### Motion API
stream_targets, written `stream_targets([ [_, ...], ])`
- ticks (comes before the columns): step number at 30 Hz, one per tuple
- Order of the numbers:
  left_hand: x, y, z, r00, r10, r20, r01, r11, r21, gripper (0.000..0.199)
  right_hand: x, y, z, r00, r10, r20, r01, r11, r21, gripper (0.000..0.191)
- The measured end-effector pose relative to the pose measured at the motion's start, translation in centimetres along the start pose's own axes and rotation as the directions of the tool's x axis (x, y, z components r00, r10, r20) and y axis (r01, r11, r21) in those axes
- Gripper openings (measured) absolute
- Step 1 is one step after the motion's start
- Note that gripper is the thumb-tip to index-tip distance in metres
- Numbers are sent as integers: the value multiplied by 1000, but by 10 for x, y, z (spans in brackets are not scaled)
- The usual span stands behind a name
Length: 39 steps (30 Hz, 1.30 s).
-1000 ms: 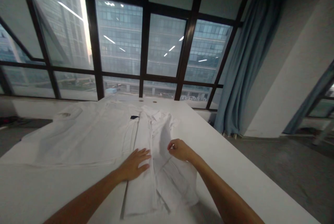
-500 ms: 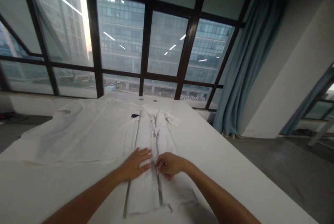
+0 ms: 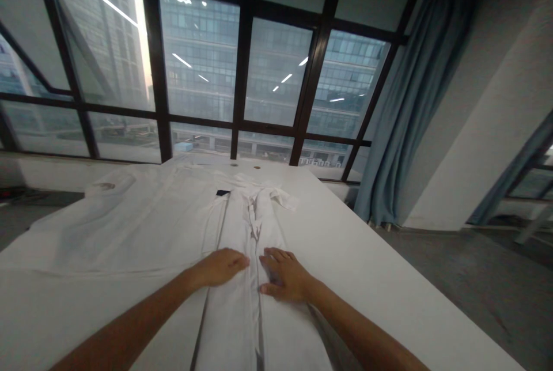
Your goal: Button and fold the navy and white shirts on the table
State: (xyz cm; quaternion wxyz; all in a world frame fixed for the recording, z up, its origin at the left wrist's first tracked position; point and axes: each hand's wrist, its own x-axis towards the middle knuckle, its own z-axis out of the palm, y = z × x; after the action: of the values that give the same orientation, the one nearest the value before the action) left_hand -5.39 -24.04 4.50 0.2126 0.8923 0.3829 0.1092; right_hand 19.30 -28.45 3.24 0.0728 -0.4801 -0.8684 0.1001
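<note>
A long white garment (image 3: 228,313) lies lengthwise in front of me, its two front panels side by side with a narrow dark gap between them. My left hand (image 3: 224,265) is closed on the left panel, thumb and fingers pinching the cloth near the middle edge. On the right panel, my right hand (image 3: 285,276) rests with its fingers apart, thumb towards the gap. The collar end, with crumpled cloth, points to the window. A second white garment (image 3: 142,221) is spread out flat to the left, with a small dark patch (image 3: 223,192) between the two.
Both garments lie on a white table (image 3: 380,290), whose right edge runs diagonally to the lower right. Round table inserts (image 3: 257,167) show at the far end. Beyond stand dark-framed windows (image 3: 242,71), a blue curtain (image 3: 401,112) and a pale pillar (image 3: 458,146).
My left hand has gone from lying flat to pinching the cloth. My right hand has opened from its pinch and lies on the panel. The garment's near end has shifted towards me.
</note>
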Motion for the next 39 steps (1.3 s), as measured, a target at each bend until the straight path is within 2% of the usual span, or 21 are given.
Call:
stream_targets([
  [1,18,-1,-6,994,-84,-72,84,996,-8,57,0,-2,-2,1000,-18,-21,18,1000,1,83],
  [3,59,-3,-16,949,-241,-205,248,969,8,55,4,-5,-7,996,-30,-81,31,1000,5,76],
  [4,81,-5,-20,926,-299,-232,312,950,20,53,7,-5,-9,994,-24,-107,25,1000,9,74],
  [7,134,-14,-23,893,-417,-166,430,901,50,42,15,-1,-8,992,7,-124,-3,1000,30,80],
  [9,153,-24,-23,901,-418,-116,426,903,58,29,15,3,-3,995,22,-98,-17,999,52,89],
  [12,161,-43,-22,928,-364,-76,368,929,44,14,11,9,3,997,39,-63,-33,996,87,99],
  [15,158,-59,-20,938,-342,-62,343,939,20,19,7,13,6,998,46,-33,-43,993,109,102],
  [18,160,-65,-15,930,-358,-78,359,933,-5,22,4,16,4,1000,29,1,-29,993,111,105],
  [21,168,-63,-11,918,-378,-120,378,926,-26,24,2,15,-1,1000,2,-10,-1,994,106,106],
  [25,183,-50,-10,896,-419,-146,417,908,-49,27,2,11,-2,996,-4,-91,14,995,103,85],
  [27,190,-44,-9,888,-441,-128,431,897,-99,26,3,10,1,997,-10,-75,19,994,111,83],
  [30,200,-38,-7,890,-450,-75,424,876,-230,9,4,9,4,999,-24,-34,27,994,109,87],
  [34,206,-37,-2,884,-467,-6,420,801,-426,17,2,8,0,999,-13,-41,17,994,109,92],
  [37,215,-44,-5,849,-527,41,473,723,-504,5,-1,5,-6,998,-15,-54,23,989,146,89],
  [39,228,-50,-11,810,-585,51,517,670,-533,11,-2,4,-10,999,-17,-48,25,986,168,88],
])
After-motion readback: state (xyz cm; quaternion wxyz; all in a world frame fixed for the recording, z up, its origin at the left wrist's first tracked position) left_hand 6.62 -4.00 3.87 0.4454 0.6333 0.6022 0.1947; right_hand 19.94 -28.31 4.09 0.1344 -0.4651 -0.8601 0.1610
